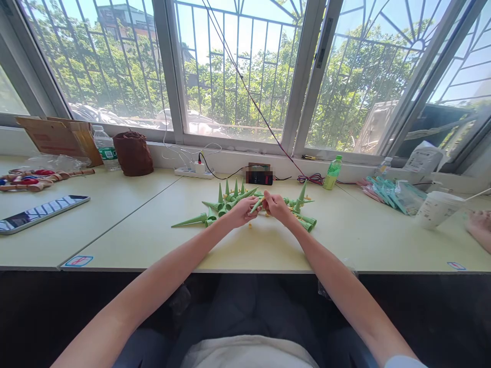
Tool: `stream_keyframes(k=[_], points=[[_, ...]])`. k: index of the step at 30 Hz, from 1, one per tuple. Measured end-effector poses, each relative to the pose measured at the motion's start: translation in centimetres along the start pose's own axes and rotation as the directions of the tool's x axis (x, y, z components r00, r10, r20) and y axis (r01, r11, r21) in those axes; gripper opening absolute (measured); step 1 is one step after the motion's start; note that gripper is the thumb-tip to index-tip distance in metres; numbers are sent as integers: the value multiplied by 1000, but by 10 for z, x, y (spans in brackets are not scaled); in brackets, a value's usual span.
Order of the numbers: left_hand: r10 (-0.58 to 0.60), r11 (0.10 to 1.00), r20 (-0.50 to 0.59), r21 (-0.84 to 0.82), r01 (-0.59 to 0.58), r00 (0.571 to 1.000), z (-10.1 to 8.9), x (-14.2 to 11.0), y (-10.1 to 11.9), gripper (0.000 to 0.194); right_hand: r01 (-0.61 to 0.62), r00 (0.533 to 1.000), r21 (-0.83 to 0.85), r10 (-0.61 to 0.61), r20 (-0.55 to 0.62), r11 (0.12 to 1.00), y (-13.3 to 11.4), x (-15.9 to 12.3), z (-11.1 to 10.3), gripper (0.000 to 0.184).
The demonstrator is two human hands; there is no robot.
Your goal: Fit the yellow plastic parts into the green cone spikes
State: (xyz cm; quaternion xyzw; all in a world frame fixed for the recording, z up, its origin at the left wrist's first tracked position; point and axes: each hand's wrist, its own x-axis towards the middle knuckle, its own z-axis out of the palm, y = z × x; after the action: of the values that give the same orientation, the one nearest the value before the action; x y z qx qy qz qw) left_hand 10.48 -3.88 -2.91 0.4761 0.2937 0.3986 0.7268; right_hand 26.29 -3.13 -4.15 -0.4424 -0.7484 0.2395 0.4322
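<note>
In the middle of the table, both my hands meet over a pile of green plastic cones. My left hand [242, 211] is closed around one green cone [256, 205], its tip pointing down toward me. The fingers of my right hand [275, 205] pinch together at the cone's other end, near something small and yellow that I cannot make out. More green cones [192, 220] lie around the hands, several standing upright and others on their sides. Small yellow pieces are scattered among them, one yellow piece [250, 225] lying just below my left hand.
Behind the pile are a phone-like device [260, 175], a white power strip [194, 172] and a green bottle [332, 173]. A smartphone [44, 213] and a brown pouch [132, 153] lie left. At right stand a white cup [438, 209] and teal items [389, 193], beside another person's hand [480, 228].
</note>
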Motion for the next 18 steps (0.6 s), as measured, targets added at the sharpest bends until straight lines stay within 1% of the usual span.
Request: stream_keyframes(k=[3, 5, 7, 9, 11, 14, 16, 18], points=[[19, 999, 1, -37, -19, 1000, 2, -1, 2, 16, -62, 997, 63, 65, -45, 996, 0, 1, 2, 62], [42, 998, -2, -49, -42, 999, 3, -2, 3, 15, -78, 996, 83, 81, -38, 994, 0, 1, 2, 60], [68, 996, -31, -47, -70, 997, 4, -2, 4, 14, -89, 995, 98, 91, -25, 991, 0, 1, 2, 57], [107, 994, -87, -27, -109, 990, 5, -2, 4, 15, -85, 996, 95, 87, -16, 992, 0, 1, 2, 54], [166, 986, -156, 4, -167, 974, 6, -2, 4, 17, -57, 998, 54, 58, -11, 997, -1, 0, 1, 50], [270, 963, -237, 79, -259, 933, 7, -1, 3, 20, 37, 999, -57, -35, 27, 998, -3, -2, 1, 39], [336, 940, -259, 151, -306, 905, 8, -1, 2, 24, 104, 991, -107, -94, 94, 989, -4, -4, 2, 32], [386, 916, -263, 225, -333, 884, 7, -1, 0, 27, 148, 975, -116, -125, 185, 982, -5, -7, 4, 26]])
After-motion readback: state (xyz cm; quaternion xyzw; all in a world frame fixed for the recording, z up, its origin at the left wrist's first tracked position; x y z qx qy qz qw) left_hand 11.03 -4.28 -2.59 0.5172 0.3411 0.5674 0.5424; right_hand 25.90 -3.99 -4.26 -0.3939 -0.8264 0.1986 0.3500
